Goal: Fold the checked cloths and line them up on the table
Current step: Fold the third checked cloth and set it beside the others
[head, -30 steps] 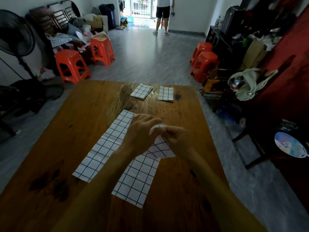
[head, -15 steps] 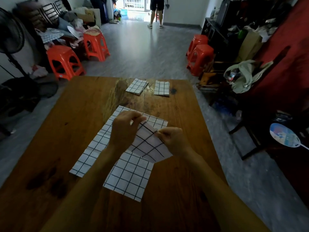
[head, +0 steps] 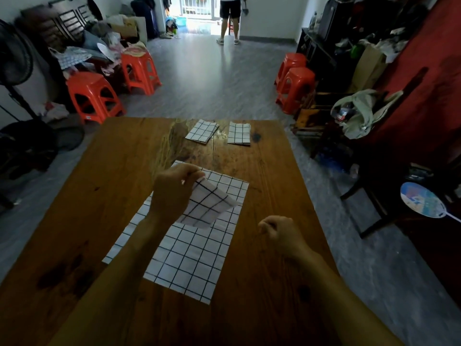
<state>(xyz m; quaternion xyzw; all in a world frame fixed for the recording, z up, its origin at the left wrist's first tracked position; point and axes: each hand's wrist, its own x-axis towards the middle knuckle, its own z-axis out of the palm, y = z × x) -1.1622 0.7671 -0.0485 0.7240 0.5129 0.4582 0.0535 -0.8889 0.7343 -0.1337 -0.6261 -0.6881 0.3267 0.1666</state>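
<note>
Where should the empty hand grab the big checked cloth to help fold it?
Probably the near right corner of the big checked cloth, coming in from the right. That corner lies flat and free beside the right hand, while the left hand pinches the lifted flap.

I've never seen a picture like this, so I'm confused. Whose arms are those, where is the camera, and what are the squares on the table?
The camera sits on a person's head and looks forward and down, so the two arms coming from the bottom are that person's own. There is no machine here, only bare hands. They are at a wooden table. The left hand pinches a corner of a white checked cloth and lifts it up off the rest, which lies flat on the table. The right hand is curled and holds nothing. At the far end lie two folded cloths, side by side. Past the table you can see orange stools and someone standing in the doorway.
</note>
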